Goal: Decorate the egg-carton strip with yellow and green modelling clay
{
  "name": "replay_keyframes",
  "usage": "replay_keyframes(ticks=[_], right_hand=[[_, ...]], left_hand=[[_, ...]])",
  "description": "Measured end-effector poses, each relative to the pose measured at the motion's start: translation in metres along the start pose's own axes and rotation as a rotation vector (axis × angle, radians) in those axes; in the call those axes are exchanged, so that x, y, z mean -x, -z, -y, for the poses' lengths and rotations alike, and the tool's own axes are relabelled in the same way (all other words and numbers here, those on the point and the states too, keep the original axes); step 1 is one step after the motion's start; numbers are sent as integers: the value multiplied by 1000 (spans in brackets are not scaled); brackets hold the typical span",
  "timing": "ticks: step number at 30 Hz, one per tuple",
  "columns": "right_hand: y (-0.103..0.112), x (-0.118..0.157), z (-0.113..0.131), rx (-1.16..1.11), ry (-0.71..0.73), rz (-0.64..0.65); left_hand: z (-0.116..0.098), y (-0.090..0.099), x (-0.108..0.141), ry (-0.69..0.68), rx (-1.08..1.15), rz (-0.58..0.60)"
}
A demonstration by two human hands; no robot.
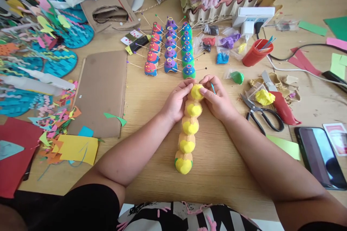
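A strip of egg carton cups (187, 137) points lengthwise toward me on the table, each cup capped with yellow clay (187, 146). Green patches show at the sides of the nearest cup. My left hand (177, 101) is closed around the far end of the strip, thumb beside the topmost yellow cap. From the other side my right hand (217, 99) grips that same end, its thumb pressed against the yellow clay. A thin blue stick (213, 87) pokes out between the right fingers. Just beyond my hands stand finished-looking carton strips in red (150, 68), purple (170, 65) and green-blue (189, 70).
To the right lie scissors (255, 108), a red-handled cutter (283, 106), yellow clay (265, 97), a phone (321, 157) and a red cup (255, 53). Cardboard (99, 90) and paper scraps (78, 148) cover the left. Egg trays (208, 11) are stacked behind.
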State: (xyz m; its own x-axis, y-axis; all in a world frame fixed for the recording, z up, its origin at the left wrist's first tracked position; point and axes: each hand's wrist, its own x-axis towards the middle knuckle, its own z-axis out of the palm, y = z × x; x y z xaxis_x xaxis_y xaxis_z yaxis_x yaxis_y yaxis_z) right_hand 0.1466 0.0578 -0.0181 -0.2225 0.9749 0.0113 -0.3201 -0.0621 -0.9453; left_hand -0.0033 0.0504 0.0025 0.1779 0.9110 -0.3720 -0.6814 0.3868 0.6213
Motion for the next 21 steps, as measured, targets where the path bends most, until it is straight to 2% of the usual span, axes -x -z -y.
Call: replay_keyframes(ticks=[6,11,16,21], right_hand=[[-4,-1,9,-332,-131,6],[-4,2,15,-387,-200,23],[-3,2,14,-413,-217,43],[-3,2,13,-438,-207,72]], left_hand=[[-2,0,4,62,40,58],[-2,0,5,54,26,32],[-2,2,3,64,51,55],[-4,1,4,75,58,23]])
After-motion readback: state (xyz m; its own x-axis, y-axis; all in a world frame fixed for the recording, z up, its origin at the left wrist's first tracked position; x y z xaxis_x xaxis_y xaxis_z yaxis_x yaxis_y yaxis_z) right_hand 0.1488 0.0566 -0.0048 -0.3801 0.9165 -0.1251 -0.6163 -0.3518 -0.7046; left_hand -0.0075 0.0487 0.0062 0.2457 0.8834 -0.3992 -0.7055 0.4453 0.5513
